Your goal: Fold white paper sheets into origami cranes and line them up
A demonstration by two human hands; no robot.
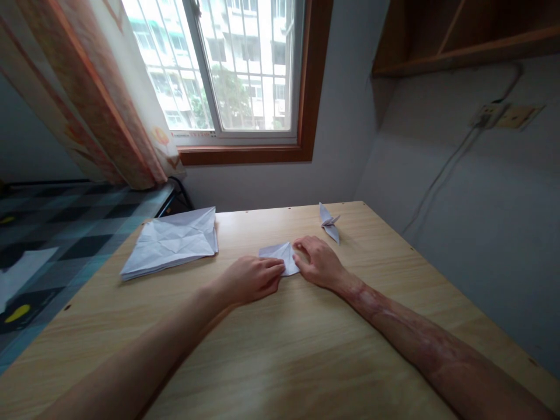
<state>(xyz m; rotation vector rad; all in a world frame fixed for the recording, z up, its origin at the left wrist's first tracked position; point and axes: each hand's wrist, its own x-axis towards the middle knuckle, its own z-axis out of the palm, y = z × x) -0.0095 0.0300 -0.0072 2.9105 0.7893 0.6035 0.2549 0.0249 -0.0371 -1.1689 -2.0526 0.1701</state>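
Folded paper (280, 252), one, under left hand (250, 279), right hand (321, 263); one crane (329, 223) nearby.

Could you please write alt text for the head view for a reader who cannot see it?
Two bare hands press a small folded white paper on a wooden table, the left hand at its left edge, the right hand on its right side. A paper crane lies beyond, a stack of creased sheets to the left.
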